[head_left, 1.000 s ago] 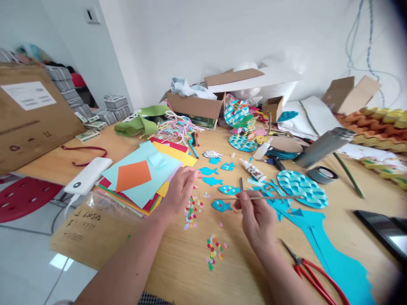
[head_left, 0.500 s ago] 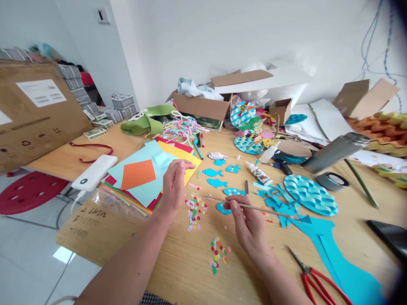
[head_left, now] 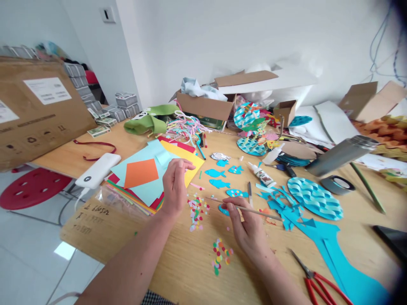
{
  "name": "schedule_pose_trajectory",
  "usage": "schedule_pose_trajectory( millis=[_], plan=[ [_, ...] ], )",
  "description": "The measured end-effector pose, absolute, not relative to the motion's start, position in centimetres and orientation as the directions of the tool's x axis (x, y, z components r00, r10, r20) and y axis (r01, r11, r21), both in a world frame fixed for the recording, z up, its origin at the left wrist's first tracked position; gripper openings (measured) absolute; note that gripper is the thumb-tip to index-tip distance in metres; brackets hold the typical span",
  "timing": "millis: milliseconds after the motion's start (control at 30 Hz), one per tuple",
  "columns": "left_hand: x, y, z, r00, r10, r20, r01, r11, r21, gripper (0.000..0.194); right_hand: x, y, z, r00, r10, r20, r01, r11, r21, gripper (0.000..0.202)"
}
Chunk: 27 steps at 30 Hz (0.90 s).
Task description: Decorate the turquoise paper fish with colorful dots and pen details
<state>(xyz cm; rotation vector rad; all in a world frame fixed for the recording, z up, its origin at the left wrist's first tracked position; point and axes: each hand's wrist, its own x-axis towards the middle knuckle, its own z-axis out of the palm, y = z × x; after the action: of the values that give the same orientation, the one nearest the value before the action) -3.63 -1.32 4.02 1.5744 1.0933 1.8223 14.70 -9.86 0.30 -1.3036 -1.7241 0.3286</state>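
My right hand [head_left: 249,228] pinches a thin wooden stick [head_left: 263,212], its narrow tip pointing left above paper dots. A spotted blue paper fish [head_left: 223,209] lies partly hidden beside that hand's fingers. My left hand [head_left: 174,186] is raised at the right edge of the paper stack, fingers curled together; what they hold, if anything, is hidden. Small coloured paper dots [head_left: 197,214] are scattered between the hands, and another group of dots [head_left: 218,254] lies nearer me. Several blue paper fish [head_left: 219,183] form a column farther back, one dotted fish [head_left: 237,193] just beyond my right hand.
Stacked coloured paper [head_left: 141,173] and a white power bank [head_left: 98,169] lie left. To the right are a glue bottle [head_left: 261,174], blue scraps [head_left: 286,209], a woven blue oval [head_left: 314,198], a tape roll [head_left: 337,184], a steel flask [head_left: 343,154] and red-handled scissors [head_left: 318,279].
The whole view has shifted slightly, so most things sit a little farther right. The stick has tilted a little in my right hand; my left hand keeps its pose.
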Motion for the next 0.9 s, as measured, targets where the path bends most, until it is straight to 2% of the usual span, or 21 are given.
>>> schedule_pose_trajectory(
  millis=[367, 767, 900],
  plan=[
    [-3.62, -1.51, 4.15, -0.209, 0.772, 0.6, 0.117, -0.589, 0.799, 0.047, 14.44, -9.88, 0.43, -0.052, 0.901, 0.43, 0.595, 0.374, -0.711, 0.019],
    [-3.61, -1.53, 4.19, -0.201, 0.781, 0.592, 0.121, -0.58, 0.806, 0.049, 14.4, -9.74, 0.27, -0.075, 0.893, 0.445, 0.612, 0.393, -0.686, 0.018],
    [-3.64, -1.48, 4.21, -0.198, 0.78, 0.594, 0.117, -0.583, 0.804, 0.048, 14.52, -9.75, 0.55, -0.031, 0.861, 0.508, 0.617, 0.417, -0.668, 0.016]
  ],
)
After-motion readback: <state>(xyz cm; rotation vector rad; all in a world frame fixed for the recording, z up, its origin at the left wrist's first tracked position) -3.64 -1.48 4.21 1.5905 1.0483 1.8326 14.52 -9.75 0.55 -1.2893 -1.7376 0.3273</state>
